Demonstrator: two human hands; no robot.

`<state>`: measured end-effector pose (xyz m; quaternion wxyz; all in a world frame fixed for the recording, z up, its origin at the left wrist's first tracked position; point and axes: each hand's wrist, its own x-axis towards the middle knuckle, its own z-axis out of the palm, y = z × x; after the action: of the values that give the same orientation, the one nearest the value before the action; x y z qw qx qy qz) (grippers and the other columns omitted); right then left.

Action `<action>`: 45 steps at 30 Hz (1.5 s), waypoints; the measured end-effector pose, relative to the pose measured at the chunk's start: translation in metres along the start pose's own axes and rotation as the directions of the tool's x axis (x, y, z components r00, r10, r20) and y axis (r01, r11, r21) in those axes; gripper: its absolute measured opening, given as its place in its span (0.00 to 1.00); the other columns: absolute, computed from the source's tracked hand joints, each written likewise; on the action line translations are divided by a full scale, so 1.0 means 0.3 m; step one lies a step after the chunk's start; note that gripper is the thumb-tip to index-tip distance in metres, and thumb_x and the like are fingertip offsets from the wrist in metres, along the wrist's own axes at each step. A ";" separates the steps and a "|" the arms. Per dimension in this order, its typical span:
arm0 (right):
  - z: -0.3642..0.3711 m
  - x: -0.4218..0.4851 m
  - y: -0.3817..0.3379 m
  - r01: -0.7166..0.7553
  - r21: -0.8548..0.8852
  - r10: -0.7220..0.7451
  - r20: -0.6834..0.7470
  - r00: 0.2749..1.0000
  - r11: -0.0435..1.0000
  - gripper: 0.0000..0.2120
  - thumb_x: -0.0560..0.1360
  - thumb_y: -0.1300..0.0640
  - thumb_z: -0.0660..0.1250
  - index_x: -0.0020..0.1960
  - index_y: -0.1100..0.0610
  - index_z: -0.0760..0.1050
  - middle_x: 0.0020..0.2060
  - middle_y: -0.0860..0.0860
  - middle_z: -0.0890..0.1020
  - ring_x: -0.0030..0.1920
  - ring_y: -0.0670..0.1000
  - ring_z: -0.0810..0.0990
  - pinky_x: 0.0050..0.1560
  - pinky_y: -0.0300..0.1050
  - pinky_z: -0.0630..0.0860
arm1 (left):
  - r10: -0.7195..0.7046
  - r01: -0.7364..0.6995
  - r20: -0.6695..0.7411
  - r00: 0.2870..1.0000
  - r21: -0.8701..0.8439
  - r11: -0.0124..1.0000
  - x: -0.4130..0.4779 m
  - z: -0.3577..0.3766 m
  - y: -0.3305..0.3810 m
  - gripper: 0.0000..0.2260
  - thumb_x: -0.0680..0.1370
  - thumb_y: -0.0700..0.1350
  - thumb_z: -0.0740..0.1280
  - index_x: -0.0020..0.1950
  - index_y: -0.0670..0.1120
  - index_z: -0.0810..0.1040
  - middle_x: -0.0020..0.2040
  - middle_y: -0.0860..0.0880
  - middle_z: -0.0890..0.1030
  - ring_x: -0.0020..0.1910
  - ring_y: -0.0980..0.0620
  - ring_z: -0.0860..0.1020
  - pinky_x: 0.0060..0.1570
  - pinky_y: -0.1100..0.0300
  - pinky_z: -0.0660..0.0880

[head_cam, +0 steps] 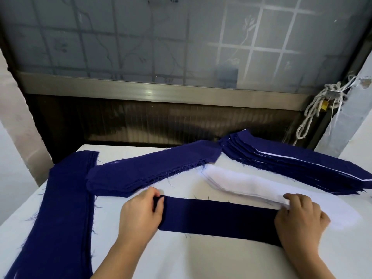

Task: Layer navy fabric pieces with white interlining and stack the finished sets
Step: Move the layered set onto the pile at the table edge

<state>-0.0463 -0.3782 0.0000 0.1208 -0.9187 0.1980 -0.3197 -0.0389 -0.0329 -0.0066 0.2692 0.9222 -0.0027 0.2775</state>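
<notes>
2 grips are at work on my feed, both low on the white table. My left grip pinches the left end of a navy strip, thumb and fingers closed on its edge. The strip lies flat across the table between the 2 grips. My right grip rests on the strip's right end, its curled fingers nipping the near edge of the white interlining pile, which lies just behind the strip. Further back sits a loose pile of navy pieces with frayed edges. At far right is the layered stack, navy with thin white edges showing. Long navy lengths run down the table's left side.
</notes>
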 end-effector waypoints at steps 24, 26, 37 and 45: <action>0.226 0.254 -0.361 0.393 0.106 -0.362 0.655 0.663 0.913 0.07 0.75 0.68 0.57 0.49 0.58 0.65 0.53 0.57 0.74 0.48 0.53 0.70 0.47 0.40 0.64 | 0.120 -0.140 0.212 0.970 0.080 0.987 0.002 0.041 -0.029 0.03 0.78 0.49 0.65 0.45 0.53 0.76 0.29 0.57 0.75 0.29 0.54 0.74 0.31 0.58 0.72; 0.217 0.259 -0.353 0.298 0.160 -0.327 0.655 0.681 0.941 0.06 0.74 0.69 0.57 0.46 0.59 0.65 0.50 0.57 0.74 0.45 0.52 0.69 0.45 0.40 0.65 | 0.120 -0.143 0.216 0.969 0.092 0.985 0.004 0.042 -0.027 0.03 0.79 0.49 0.64 0.45 0.53 0.75 0.30 0.57 0.76 0.29 0.54 0.74 0.31 0.58 0.72; 0.088 0.241 -0.301 -0.006 0.419 -0.256 0.565 0.784 0.908 0.11 0.73 0.71 0.51 0.40 0.58 0.65 0.37 0.56 0.71 0.36 0.54 0.67 0.36 0.51 0.65 | 0.095 -0.120 0.220 0.971 0.104 0.987 0.002 0.036 -0.010 0.04 0.81 0.51 0.60 0.49 0.54 0.74 0.32 0.56 0.76 0.29 0.53 0.74 0.32 0.60 0.70; -0.034 0.046 -0.430 0.474 0.384 -0.604 0.384 0.699 0.792 0.06 0.78 0.60 0.57 0.45 0.55 0.72 0.47 0.51 0.73 0.47 0.53 0.71 0.52 0.48 0.69 | 0.190 -0.197 0.175 0.966 0.026 0.980 -0.004 0.014 0.002 0.17 0.83 0.58 0.49 0.43 0.55 0.73 0.36 0.58 0.77 0.34 0.55 0.75 0.35 0.58 0.71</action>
<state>-0.0059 -0.2702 0.0602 0.1841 -0.9618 -0.1622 -0.1215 -0.0379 -0.0356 -0.0098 0.2195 0.9436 -0.1100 0.2221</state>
